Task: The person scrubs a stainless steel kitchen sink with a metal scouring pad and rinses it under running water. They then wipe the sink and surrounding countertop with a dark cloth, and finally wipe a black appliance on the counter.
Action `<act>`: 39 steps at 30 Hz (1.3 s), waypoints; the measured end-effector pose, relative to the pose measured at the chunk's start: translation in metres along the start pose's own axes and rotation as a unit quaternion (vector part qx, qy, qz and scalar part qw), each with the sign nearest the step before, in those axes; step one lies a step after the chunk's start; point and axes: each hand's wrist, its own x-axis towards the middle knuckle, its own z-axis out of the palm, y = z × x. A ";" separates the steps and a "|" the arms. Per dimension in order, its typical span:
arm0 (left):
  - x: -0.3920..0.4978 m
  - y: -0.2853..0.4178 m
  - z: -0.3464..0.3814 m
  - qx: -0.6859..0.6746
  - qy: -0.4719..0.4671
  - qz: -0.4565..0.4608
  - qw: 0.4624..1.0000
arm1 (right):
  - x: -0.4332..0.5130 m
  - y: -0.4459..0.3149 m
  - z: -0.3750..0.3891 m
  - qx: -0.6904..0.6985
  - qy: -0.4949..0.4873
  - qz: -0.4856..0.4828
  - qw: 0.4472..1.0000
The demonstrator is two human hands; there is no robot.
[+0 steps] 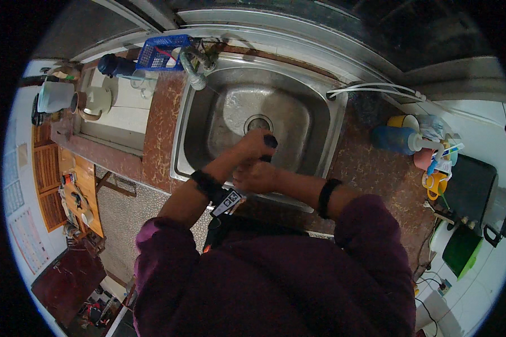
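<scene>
Over the front part of a stainless-steel sink (278, 80), my left hand (255, 145) and my right hand (253, 177) are close together and seem to touch. The fingers of both are curled. A small black piece (270, 141) shows at my left hand, with more black between the two hands; whether it is held or worn I cannot tell. Just beyond my left hand is the sink drain (259, 123). A black band (206, 185) with a printed tag (227, 201) circles my left wrist, and another black band (329, 198) my right forearm.
A tap with a ribbed hose end (196, 80) stands at the sink's back left corner, beside a blue plastic basket (156, 52). To the right are a blue pump bottle (392, 140), a yellow mug (434, 185) and a black board (468, 185). Farther left sits a pale jug (97, 100).
</scene>
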 end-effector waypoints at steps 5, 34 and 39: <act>0.005 -0.008 0.014 0.074 -0.007 0.019 0.997 | -0.005 -0.003 0.037 0.094 -0.075 0.074 0.990; -0.152 0.048 0.014 -0.395 -0.012 0.194 0.898 | -0.091 -0.120 -0.164 0.009 0.423 0.547 0.722; -0.152 0.065 0.084 -0.298 -0.035 0.275 0.913 | -0.171 -0.163 -0.165 -0.052 0.405 0.647 0.644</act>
